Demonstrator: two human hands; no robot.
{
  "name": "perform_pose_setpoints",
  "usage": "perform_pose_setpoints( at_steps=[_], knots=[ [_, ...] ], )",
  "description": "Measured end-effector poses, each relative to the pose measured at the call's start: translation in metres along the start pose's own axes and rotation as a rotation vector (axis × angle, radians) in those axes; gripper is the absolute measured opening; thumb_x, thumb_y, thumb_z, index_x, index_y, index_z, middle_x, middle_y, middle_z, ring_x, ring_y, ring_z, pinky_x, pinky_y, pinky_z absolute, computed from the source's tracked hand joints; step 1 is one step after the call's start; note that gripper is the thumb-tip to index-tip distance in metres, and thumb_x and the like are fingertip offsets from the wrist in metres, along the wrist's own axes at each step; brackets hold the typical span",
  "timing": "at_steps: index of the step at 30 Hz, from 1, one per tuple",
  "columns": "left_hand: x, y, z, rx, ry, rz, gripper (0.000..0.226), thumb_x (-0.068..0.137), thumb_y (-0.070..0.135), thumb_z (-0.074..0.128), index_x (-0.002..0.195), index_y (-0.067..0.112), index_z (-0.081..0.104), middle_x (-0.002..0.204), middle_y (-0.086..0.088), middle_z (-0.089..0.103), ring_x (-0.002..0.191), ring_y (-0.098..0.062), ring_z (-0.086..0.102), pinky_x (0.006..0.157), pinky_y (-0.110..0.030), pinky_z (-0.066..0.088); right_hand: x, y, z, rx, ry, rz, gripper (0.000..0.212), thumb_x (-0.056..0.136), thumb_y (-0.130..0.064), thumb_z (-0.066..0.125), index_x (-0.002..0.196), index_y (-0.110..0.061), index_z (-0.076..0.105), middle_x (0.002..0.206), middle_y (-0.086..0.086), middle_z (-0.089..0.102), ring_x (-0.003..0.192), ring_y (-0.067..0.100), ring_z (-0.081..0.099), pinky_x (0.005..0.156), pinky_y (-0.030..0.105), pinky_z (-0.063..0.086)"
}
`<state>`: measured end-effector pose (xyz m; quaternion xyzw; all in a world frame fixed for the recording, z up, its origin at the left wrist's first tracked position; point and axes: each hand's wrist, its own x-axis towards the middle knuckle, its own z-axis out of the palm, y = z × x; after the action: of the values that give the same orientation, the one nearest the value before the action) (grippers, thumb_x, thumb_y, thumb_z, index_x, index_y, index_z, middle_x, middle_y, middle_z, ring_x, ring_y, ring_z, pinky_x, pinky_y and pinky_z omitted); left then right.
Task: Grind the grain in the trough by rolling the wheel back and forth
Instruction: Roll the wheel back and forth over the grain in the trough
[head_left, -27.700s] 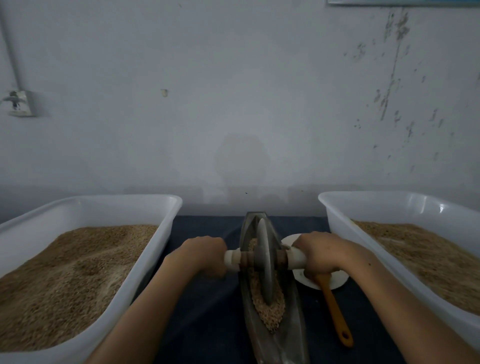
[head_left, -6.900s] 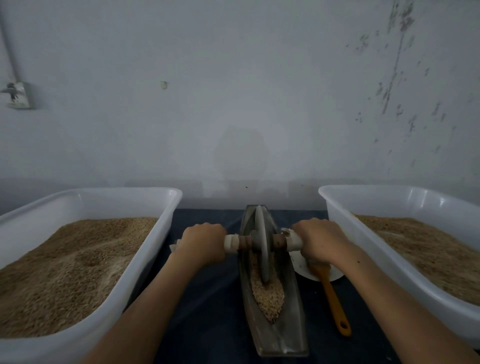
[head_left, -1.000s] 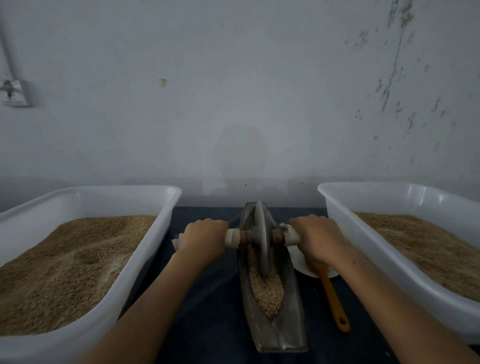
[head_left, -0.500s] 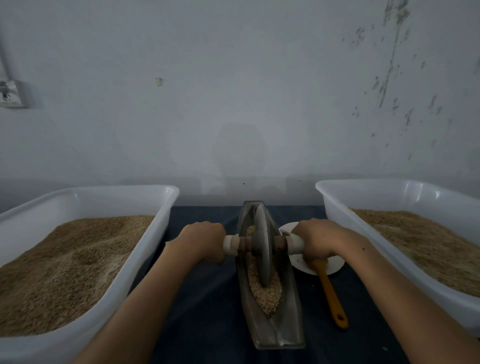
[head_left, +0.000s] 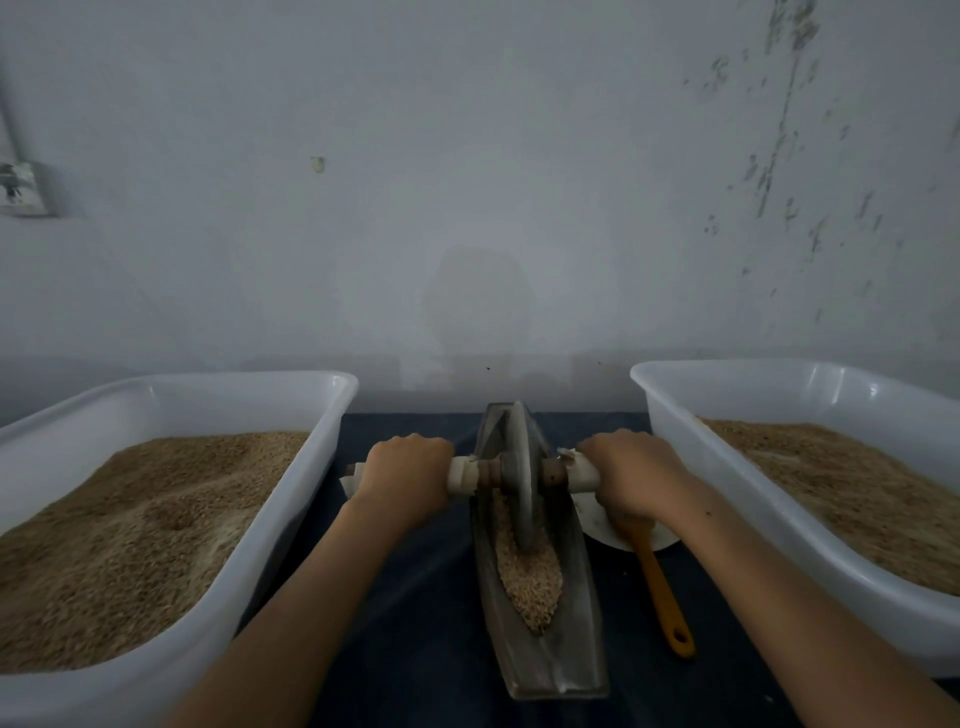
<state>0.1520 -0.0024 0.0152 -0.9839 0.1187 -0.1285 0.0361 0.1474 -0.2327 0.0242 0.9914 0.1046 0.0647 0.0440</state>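
- Since half a second ago, both hands have pushed the wheel (head_left: 521, 467) away toward the far, narrow end of the trough (head_left: 540, 613), so more of the grain (head_left: 530, 577) lies bare on the near side.
- Wheel: a thin grey disc standing upright on its edge in the groove, its lower rim in the grain, just below centre frame.
- Trough: long, boat-shaped, dull grey metal, pointed at the far end and squared at the near end, lying on a dark blue cloth (head_left: 415, 623).
- Grain: pale, coarse, granular, heaped in a tapering strip along the groove.
- Left hand (head_left: 405, 475) clenches the pale-wrapped axle handle (head_left: 462, 475) left of the disc, knuckles up, forearm straight.
- Right hand (head_left: 631, 475) grasps the matching handle on the right in the same way.
- White plastic tubs (head_left: 291, 499) of brown grain flank the trough at left and right.
- An orange-handled scoop (head_left: 662, 597) lies on a white dish (head_left: 592, 519) under the right wrist.
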Motion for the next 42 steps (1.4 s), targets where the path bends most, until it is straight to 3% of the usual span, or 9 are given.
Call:
perform_pose_setpoints(
  at_steps=[3, 7, 10, 18, 23, 30, 35, 39, 42],
  knots=[
    [0.001, -0.004, -0.004, -0.069, -0.200, 0.016, 0.019, 0.082, 0.025, 0.065, 0.099, 0.020, 0.057, 0.095, 0.001, 0.061, 0.082, -0.015, 0.054, 0.072, -0.029, 0.042, -0.002, -0.002, -0.012, -0.006, -0.144, -0.015, 0.020, 0.083, -0.015, 0.062, 0.100, -0.025, 0.057, 0.085, -0.004, 0.055, 0.079, 0.015, 0.055, 0.070, 0.028, 0.043],
    [0.002, -0.006, -0.007, -0.138, -0.367, 0.018, 0.023, 0.080, 0.025, 0.070, 0.098, 0.021, 0.057, 0.092, 0.000, 0.059, 0.087, -0.017, 0.058, 0.081, -0.031, 0.049, -0.003, -0.004, -0.020, -0.018, -0.265, -0.004, 0.026, 0.081, -0.016, 0.066, 0.105, -0.023, 0.060, 0.094, 0.001, 0.063, 0.086, 0.017, 0.061, 0.075, 0.030, 0.050],
    [0.003, -0.007, -0.005, -0.128, -0.313, 0.011, 0.022, 0.081, 0.025, 0.069, 0.098, 0.020, 0.056, 0.087, 0.004, 0.055, 0.083, -0.015, 0.056, 0.077, -0.029, 0.047, -0.002, -0.004, -0.016, -0.026, -0.194, -0.008, 0.021, 0.083, -0.016, 0.063, 0.102, -0.024, 0.059, 0.093, -0.001, 0.062, 0.086, 0.016, 0.060, 0.075, 0.029, 0.048],
    [-0.001, -0.003, 0.008, -0.058, 0.070, -0.016, 0.012, 0.089, 0.030, 0.056, 0.089, 0.025, 0.045, 0.088, 0.006, 0.055, 0.073, -0.011, 0.047, 0.067, -0.027, 0.035, 0.000, -0.006, 0.007, -0.038, 0.229, -0.006, 0.013, 0.090, -0.015, 0.053, 0.088, -0.026, 0.047, 0.094, -0.002, 0.062, 0.086, 0.019, 0.059, 0.071, 0.029, 0.040],
    [0.000, -0.002, 0.005, -0.035, 0.032, -0.004, 0.009, 0.087, 0.027, 0.058, 0.092, 0.024, 0.050, 0.090, 0.004, 0.058, 0.075, -0.012, 0.048, 0.069, -0.028, 0.037, -0.001, -0.004, 0.001, -0.020, 0.093, 0.010, 0.013, 0.088, -0.014, 0.056, 0.091, -0.026, 0.050, 0.098, 0.000, 0.063, 0.087, 0.019, 0.058, 0.075, 0.030, 0.045],
    [0.003, -0.006, -0.005, -0.093, -0.307, 0.011, 0.031, 0.079, 0.028, 0.070, 0.106, 0.021, 0.057, 0.084, 0.007, 0.052, 0.080, -0.013, 0.052, 0.072, -0.028, 0.041, -0.002, 0.000, -0.016, 0.009, -0.261, 0.002, 0.025, 0.082, -0.019, 0.066, 0.106, -0.021, 0.061, 0.089, -0.002, 0.060, 0.084, 0.015, 0.061, 0.070, 0.027, 0.047],
    [0.002, -0.003, -0.005, -0.052, -0.198, 0.007, 0.024, 0.081, 0.028, 0.067, 0.102, 0.021, 0.058, 0.083, 0.006, 0.054, 0.079, -0.014, 0.053, 0.070, -0.028, 0.040, 0.001, 0.001, -0.009, 0.013, -0.199, 0.010, 0.021, 0.082, -0.019, 0.064, 0.101, -0.024, 0.059, 0.085, -0.004, 0.057, 0.081, 0.014, 0.058, 0.070, 0.027, 0.045],
    [-0.002, 0.000, -0.001, -0.013, -0.007, -0.011, 0.017, 0.087, 0.029, 0.058, 0.100, 0.021, 0.052, 0.099, 0.001, 0.062, 0.087, -0.018, 0.058, 0.069, -0.029, 0.038, 0.003, 0.000, 0.001, -0.016, 0.022, 0.008, 0.016, 0.086, -0.017, 0.058, 0.087, -0.029, 0.047, 0.090, -0.004, 0.059, 0.076, 0.014, 0.049, 0.069, 0.028, 0.039],
    [-0.004, 0.002, 0.001, -0.009, 0.056, -0.028, 0.016, 0.089, 0.030, 0.056, 0.101, 0.021, 0.050, 0.100, 0.000, 0.062, 0.090, -0.020, 0.059, 0.069, -0.030, 0.037, 0.003, -0.002, 0.005, -0.009, 0.075, 0.020, 0.022, 0.088, -0.016, 0.056, 0.081, -0.031, 0.041, 0.091, -0.004, 0.059, 0.075, 0.014, 0.047, 0.071, 0.029, 0.038]
  ],
)
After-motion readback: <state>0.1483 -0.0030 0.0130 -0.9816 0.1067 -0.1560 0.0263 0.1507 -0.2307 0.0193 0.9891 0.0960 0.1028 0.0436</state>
